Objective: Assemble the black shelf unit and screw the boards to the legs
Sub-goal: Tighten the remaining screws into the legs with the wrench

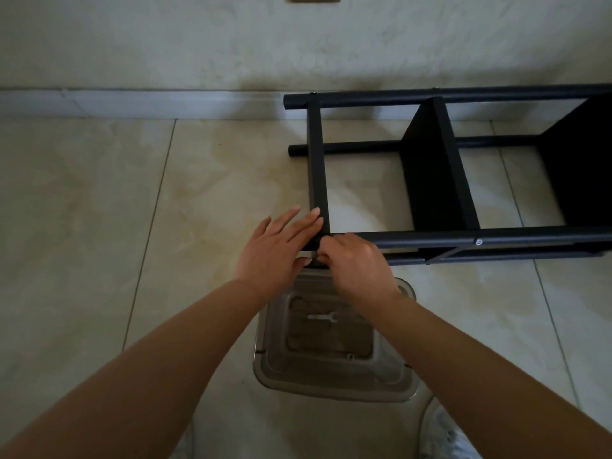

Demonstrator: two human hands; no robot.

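your left hand point(276, 248) lies spread on the black shelf unit point(437, 180), right hand point(352, 260) pinching at its near leg point(463, 238), mid-frame on the pale tiled floor point(99, 210) below the cream wall point(198, 44).

Scene dim, light soft and even — no glare. Faint shadow on floor tiles point(99, 210) under black shelf unit point(437, 173); its boards read near solid black. Wide-angle bend at baseboard point(132, 102). Forearms at lower edge soft — slightly blurred.
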